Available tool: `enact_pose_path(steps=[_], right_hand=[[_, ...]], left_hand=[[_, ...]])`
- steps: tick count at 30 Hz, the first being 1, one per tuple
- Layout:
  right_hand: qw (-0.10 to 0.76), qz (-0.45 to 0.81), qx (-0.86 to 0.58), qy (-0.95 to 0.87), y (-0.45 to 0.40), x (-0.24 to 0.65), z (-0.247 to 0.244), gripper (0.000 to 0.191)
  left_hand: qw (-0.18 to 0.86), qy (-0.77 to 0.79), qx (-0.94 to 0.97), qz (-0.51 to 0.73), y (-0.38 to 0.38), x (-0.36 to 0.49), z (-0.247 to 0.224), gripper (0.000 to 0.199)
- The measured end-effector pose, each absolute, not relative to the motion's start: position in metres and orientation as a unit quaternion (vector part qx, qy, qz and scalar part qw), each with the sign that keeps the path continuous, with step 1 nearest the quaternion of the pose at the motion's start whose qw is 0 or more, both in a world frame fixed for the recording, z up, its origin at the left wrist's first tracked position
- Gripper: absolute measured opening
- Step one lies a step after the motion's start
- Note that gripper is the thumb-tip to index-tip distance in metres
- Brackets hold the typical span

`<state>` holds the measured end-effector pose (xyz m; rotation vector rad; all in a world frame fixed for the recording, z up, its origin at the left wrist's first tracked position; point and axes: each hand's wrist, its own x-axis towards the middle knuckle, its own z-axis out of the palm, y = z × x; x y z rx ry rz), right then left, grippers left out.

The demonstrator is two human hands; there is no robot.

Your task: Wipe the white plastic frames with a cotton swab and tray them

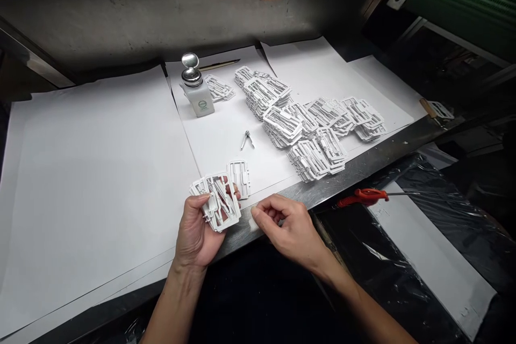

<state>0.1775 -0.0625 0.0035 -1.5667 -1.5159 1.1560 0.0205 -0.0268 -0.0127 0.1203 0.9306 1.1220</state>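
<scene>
My left hand [197, 234] grips a small stack of white plastic part frames [221, 204], tilted up near the table's front edge. To its right my right hand [288, 226] is closed, thumb and index fingertips pinched together; a small white scrap [253, 223] shows just under the fingertips, and I cannot tell if it is held. Just behind the held stack a single white frame [239, 178] lies flat on the paper. Farther back stands a small metal tool with two spread legs [247, 140].
Several piles of similar white frames [306, 158] spread across the paper's right half. A white pump bottle [201, 102] with an open metal lid stands at the back, a thin dark stick [221, 64] behind it. Right of the table, a red-handled tool [365, 196] lies on black plastic [451, 215].
</scene>
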Motion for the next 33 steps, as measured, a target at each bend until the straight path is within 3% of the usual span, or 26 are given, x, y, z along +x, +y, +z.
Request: enact_pose_path(steps=[8,17,22,25,27,29,33], right_hand=[[0.256,0.722,-0.447,-0.462,-0.048,0.165,-0.007,0.03],[0.256,0.75,-0.403,-0.457,-0.05,0.158,-0.011,0.03],[0.261,0.624,-0.473,-0.565,-0.058,0.158,-0.005,0.024],[0.251,0.401,-0.491,-0.732,-0.058,0.15,-0.003,0.018],[0.268,0.265,-0.418,-0.827,-0.057,0.132,-0.004,0.019],[0.271,0.211,-0.33,-0.879,-0.061,0.107,-0.003,0.018],[0.204,0.284,-0.24,-0.906,-0.086,0.071,0.0,0.024]], left_hand=[[0.776,0.383,0.046,0.499,-0.035,0.016,-0.015,0.033],[0.803,0.347,0.073,0.479,-0.04,0.009,-0.012,0.031],[0.732,0.4,0.143,0.534,-0.047,0.012,-0.004,0.031],[0.606,0.48,0.23,0.591,-0.061,0.01,0.008,0.069],[0.529,0.535,0.259,0.605,-0.07,0.003,0.011,0.081],[0.463,0.582,0.253,0.618,-0.083,-0.013,0.007,0.071],[0.325,0.681,0.195,0.627,-0.138,-0.078,-0.018,0.043]])
